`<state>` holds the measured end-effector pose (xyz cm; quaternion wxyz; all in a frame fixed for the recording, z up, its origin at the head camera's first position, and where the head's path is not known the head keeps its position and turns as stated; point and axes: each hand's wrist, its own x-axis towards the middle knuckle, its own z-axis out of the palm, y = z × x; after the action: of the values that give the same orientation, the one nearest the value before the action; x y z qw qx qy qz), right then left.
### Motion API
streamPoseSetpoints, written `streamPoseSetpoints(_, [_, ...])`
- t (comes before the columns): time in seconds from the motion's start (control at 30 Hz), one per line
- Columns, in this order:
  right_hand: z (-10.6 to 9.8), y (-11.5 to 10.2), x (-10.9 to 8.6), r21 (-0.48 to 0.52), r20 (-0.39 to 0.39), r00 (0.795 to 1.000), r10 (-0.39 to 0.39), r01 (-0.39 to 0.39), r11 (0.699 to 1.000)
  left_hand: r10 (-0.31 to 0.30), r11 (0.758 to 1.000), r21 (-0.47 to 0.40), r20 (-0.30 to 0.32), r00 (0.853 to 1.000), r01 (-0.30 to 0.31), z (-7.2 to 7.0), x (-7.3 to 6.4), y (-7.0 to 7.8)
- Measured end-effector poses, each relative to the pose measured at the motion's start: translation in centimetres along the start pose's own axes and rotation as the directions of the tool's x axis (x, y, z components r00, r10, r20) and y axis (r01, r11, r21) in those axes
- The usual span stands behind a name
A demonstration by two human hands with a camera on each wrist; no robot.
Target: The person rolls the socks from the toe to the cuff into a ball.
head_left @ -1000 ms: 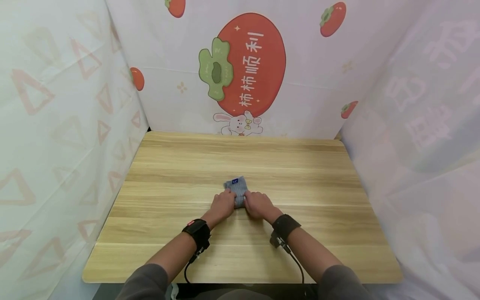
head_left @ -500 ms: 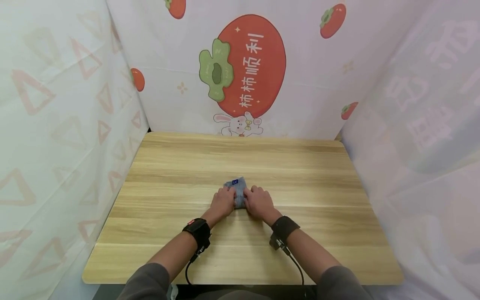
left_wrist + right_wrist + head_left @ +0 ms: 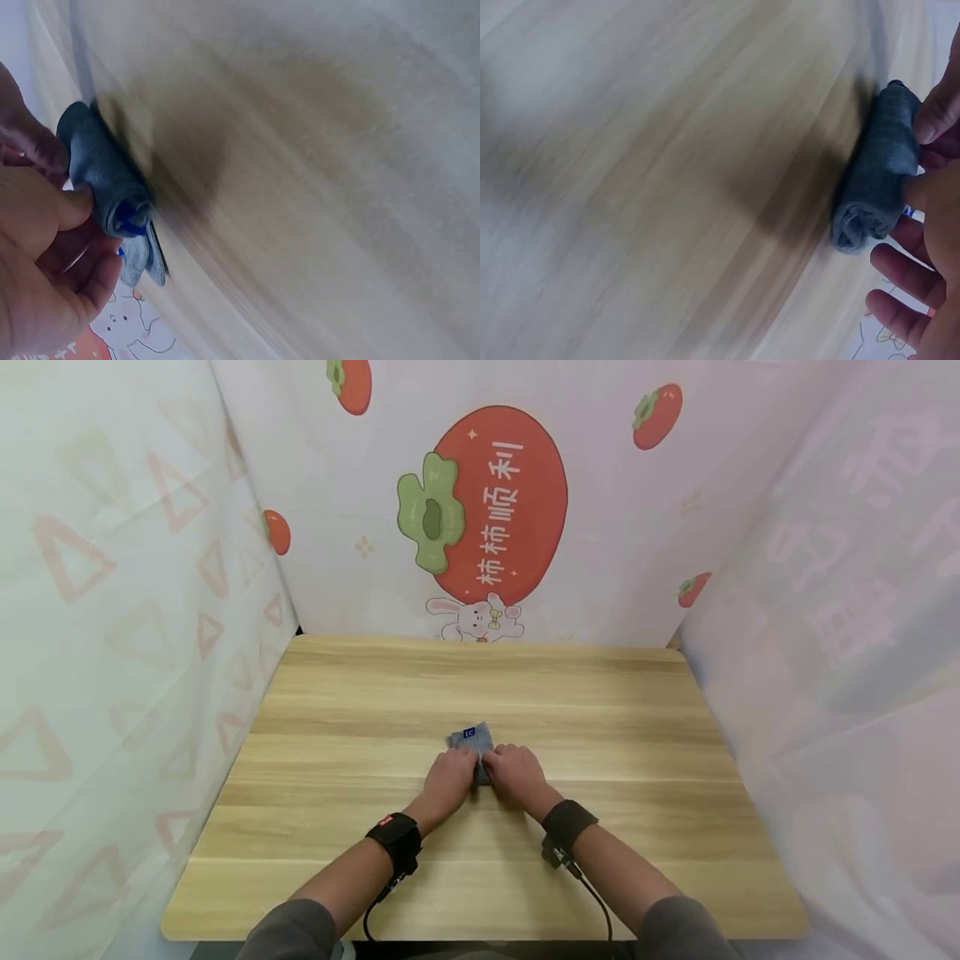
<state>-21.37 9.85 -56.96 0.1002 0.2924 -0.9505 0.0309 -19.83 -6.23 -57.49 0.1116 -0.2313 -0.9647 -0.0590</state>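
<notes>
A grey-blue knit cloth with a dark blue tag lies near the middle of the wooden table, its far part flat. Its near part is wound into a roll, seen in the left wrist view as a thick roll with layered ends. My left hand pinches the roll's left side, thumb on the near face and fingers curled beyond it. On the other side my right hand grips it likewise; the right wrist view shows the thumb against the roll and the lower fingers loosely bent. Both hands nearly meet, hiding much of the roll.
The wooden table ends at a white printed curtain behind, with more curtains on both sides. A black band with a cable circles the left wrist, another band the right.
Both hands have drawn closer together over the cloth, covering more of its near part. The head view has tilted slightly, so the scene sits lower in it.
</notes>
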Motion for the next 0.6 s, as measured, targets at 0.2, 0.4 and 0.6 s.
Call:
streamPoseSetpoints(0.2, [0.0, 0.0, -0.4, 0.003, 0.109, 0.994, -0.022, 0.022, 1.000, 0.039, 0.995, 0.089, -0.040, 0.998, -0.036, 0.2, -1.0, 0.2])
streamPoseSetpoints(0.4, [0.2, 0.3, -0.2, -0.016, 0.160, 0.987, -0.015, 0.018, 1.000, 0.047, 0.996, 0.077, -0.019, 0.999, -0.045, 0.5, -1.2, -0.1])
streamPoseSetpoints(0.6, [1.0, 0.7, -0.1, -0.015, 0.144, 0.989, -0.044, 0.046, 0.999, 0.007, 0.999, 0.035, -0.012, 1.000, -0.007, 1.4, -1.1, -0.5])
